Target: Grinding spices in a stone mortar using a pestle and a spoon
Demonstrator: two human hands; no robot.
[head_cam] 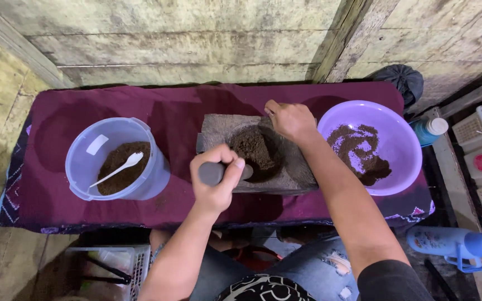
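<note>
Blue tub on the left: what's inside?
The blue tub holds dark brown powder with a white spoon lying on it. The tub's bottom is covered by the powder.

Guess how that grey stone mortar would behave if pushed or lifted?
The stone mortar looks thick, solid and rough, so it is probably heavy for its size and hard to slide on the maroon cloth. Its broad flat base suggests little tipping risk. The right hand rests on its rim while the left hand holds the pestle.
</note>
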